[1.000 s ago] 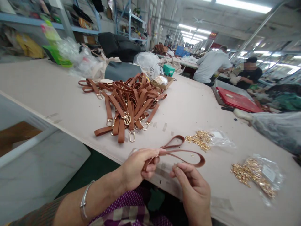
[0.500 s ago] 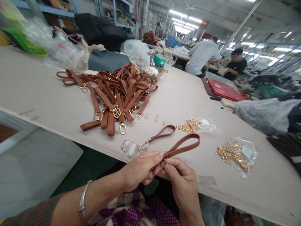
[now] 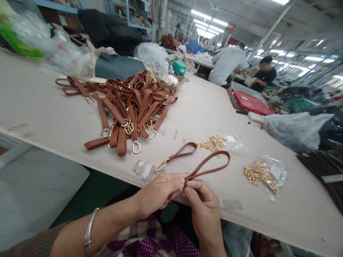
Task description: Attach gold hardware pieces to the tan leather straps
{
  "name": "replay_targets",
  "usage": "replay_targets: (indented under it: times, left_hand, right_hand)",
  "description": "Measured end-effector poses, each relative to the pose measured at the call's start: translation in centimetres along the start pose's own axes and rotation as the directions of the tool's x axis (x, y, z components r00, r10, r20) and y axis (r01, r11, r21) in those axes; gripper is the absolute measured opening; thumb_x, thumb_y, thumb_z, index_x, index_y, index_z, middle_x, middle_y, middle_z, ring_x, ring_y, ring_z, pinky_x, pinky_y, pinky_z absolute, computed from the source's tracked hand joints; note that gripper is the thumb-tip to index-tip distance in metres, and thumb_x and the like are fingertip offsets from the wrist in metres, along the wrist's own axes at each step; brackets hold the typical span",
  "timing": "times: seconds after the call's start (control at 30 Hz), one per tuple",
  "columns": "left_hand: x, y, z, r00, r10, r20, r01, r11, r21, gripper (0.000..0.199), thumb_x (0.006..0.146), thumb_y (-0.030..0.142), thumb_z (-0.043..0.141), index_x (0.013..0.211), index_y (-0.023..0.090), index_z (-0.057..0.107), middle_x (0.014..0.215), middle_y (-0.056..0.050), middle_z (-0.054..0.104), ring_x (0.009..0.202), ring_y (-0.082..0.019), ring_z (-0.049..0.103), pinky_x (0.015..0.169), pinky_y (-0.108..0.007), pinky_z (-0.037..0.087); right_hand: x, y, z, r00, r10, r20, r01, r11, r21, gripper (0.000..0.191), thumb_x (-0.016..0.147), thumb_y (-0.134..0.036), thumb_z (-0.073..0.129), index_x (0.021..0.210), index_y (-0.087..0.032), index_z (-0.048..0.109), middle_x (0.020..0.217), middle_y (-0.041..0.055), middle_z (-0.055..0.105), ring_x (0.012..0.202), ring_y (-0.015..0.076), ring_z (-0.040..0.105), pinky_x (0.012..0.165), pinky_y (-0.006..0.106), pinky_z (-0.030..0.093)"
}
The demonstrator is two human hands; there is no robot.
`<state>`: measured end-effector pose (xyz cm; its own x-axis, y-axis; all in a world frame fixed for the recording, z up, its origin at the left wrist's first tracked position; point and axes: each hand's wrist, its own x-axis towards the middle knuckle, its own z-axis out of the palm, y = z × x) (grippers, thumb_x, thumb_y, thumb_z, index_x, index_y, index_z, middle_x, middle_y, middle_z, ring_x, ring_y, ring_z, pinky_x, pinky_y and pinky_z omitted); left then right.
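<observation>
A brown leather wrist strap (image 3: 211, 162), bent into a loop, rises from between my two hands at the table's near edge. My left hand (image 3: 163, 189) grips its lower end, thumb on top. The fingers of my right hand (image 3: 202, 198) pinch the same end from the right; any small fitting there is hidden by the fingertips. Just beyond lies another looped strap (image 3: 184, 151) with a gold clasp (image 3: 161, 166). Farther left, a heap of brown straps (image 3: 128, 103) with gold rings and clasps covers part of the table.
Gold hardware (image 3: 213, 143) spills from one clear bag, and more gold pieces (image 3: 259, 173) lie by another at right. Clear tape scraps (image 3: 144, 169) stick near the front edge. A small cardboard box (image 3: 173, 84) stands behind the heap. Two people work at the back right, beyond a red tray (image 3: 252, 102).
The held strap has turned slightly, so its loop shows more edge-on. Both hands keep hold of its end. The whole view has shifted a little.
</observation>
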<state>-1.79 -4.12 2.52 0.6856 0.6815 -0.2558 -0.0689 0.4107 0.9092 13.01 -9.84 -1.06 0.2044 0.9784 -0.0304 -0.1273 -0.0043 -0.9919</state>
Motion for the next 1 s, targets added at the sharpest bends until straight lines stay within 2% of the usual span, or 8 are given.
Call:
replay_targets:
  times: [0.2, 0.43, 0.57, 0.63, 0.7, 0.77, 0.83, 1.0]
  left_hand:
    - [-0.2, 0.1, -0.2, 0.997, -0.071, -0.033, 0.074, 0.991, 0.111, 0.04, 0.093, 0.042, 0.049, 0.116, 0.015, 0.067, 0.053, 0.007, 0.033, 0.046, -0.009, 0.024, 0.041, -0.021, 0.015]
    - [0.3, -1.1, 0.3, 0.988, -0.152, 0.027, 0.154, 0.983, -0.097, 0.039, 0.089, 0.048, 0.056, 0.11, 0.017, 0.068, 0.057, 0.008, 0.03, 0.047, -0.007, 0.015, 0.041, -0.019, 0.011]
    - [1.3, -1.4, 0.8, 0.988, -0.144, -0.049, 0.129, 0.965, -0.228, 0.034, 0.08, 0.041, 0.069, 0.101, 0.015, 0.073, 0.061, 0.004, 0.046, 0.048, -0.006, 0.024, 0.042, -0.018, 0.017]
    - [1.8, -1.4, 0.9, 0.985, -0.151, -0.088, 0.124, 0.957, -0.262, 0.035, 0.077, 0.038, 0.073, 0.104, 0.016, 0.074, 0.066, 0.001, 0.053, 0.052, -0.007, 0.034, 0.045, -0.017, 0.023]
    - [2.3, -1.3, 0.8, 0.983, -0.163, -0.09, 0.133, 0.954, -0.269, 0.037, 0.077, 0.036, 0.075, 0.109, 0.018, 0.074, 0.07, 0.0, 0.059, 0.057, -0.008, 0.042, 0.05, -0.016, 0.031]
    - [2.6, -1.3, 0.7, 0.981, -0.179, -0.074, 0.155, 0.954, -0.255, 0.038, 0.077, 0.035, 0.076, 0.112, 0.02, 0.073, 0.075, 0.0, 0.063, 0.064, -0.01, 0.05, 0.057, -0.017, 0.038]
    - [2.9, -1.4, 0.6, 0.98, -0.191, -0.057, 0.173, 0.958, -0.23, 0.038, 0.078, 0.035, 0.076, 0.114, 0.021, 0.072, 0.079, -0.001, 0.067, 0.07, -0.012, 0.056, 0.065, -0.02, 0.043]
    - [3.8, -1.5, 0.7, 0.976, -0.202, -0.087, 0.188, 0.972, -0.144, 0.044, 0.077, 0.038, 0.076, 0.117, 0.02, 0.07, 0.088, -0.004, 0.074, 0.083, -0.018, 0.063, 0.079, -0.027, 0.045]
  right_hand:
    - [-0.5, -0.2, 0.8, 0.988, -0.018, -0.152, 0.022, 1.0, 0.021, 0.016, 0.075, -0.026, 0.073, 0.078, -0.02, 0.059, 0.079, -0.0005, 0.068, 0.074, 0.0151, 0.064, 0.069, 0.027, 0.055]
    - [-0.7, -1.2, 0.9, 0.991, -0.029, -0.129, 0.021, 0.997, -0.07, 0.016, 0.08, -0.024, 0.066, 0.083, -0.022, 0.051, 0.08, -0.0009, 0.066, 0.072, 0.0139, 0.061, 0.066, 0.026, 0.052]
    - [0.3, -2.2, -1.8, 0.996, -0.076, -0.042, 0.062, 0.96, -0.272, 0.011, 0.083, -0.026, 0.064, 0.089, -0.019, 0.059, 0.084, 0.0021, 0.07, 0.077, 0.0159, 0.065, 0.071, 0.028, 0.052]
    - [1.4, -2.6, -5.2, 0.985, -0.156, -0.08, 0.098, 0.869, -0.484, 0.015, 0.087, -0.03, 0.06, 0.096, -0.018, 0.063, 0.088, 0.0046, 0.072, 0.08, 0.0176, 0.067, 0.072, 0.029, 0.054]
    - [2.8, -2.7, -9.6, 0.93, -0.316, -0.187, 0.073, 0.658, -0.749, 0.021, 0.091, -0.033, 0.053, 0.102, -0.018, 0.063, 0.092, 0.0071, 0.073, 0.082, 0.0187, 0.068, 0.073, 0.031, 0.054]
    - [4.2, -2.9, -13.9, 0.881, -0.413, -0.229, 0.003, 0.489, -0.872, 0.025, 0.092, -0.032, 0.048, 0.105, -0.016, 0.062, 0.098, 0.0112, 0.072, 0.086, 0.0215, 0.067, 0.077, 0.036, 0.053]
    - [5.6, -2.9, -17.2, 0.877, -0.436, -0.201, -0.021, 0.384, -0.923, 0.027, 0.092, -0.031, 0.046, 0.107, -0.015, 0.063, 0.103, 0.014, 0.071, 0.09, 0.0243, 0.066, 0.081, 0.04, 0.05]
    - [7.6, -2.9, -20.4, 0.924, -0.382, -0.015, 0.04, 0.135, -0.99, 0.027, 0.093, -0.025, 0.044, 0.106, -0.017, 0.066, 0.101, 0.0126, 0.072, 0.095, 0.0245, 0.064, 0.087, 0.038, 0.047]
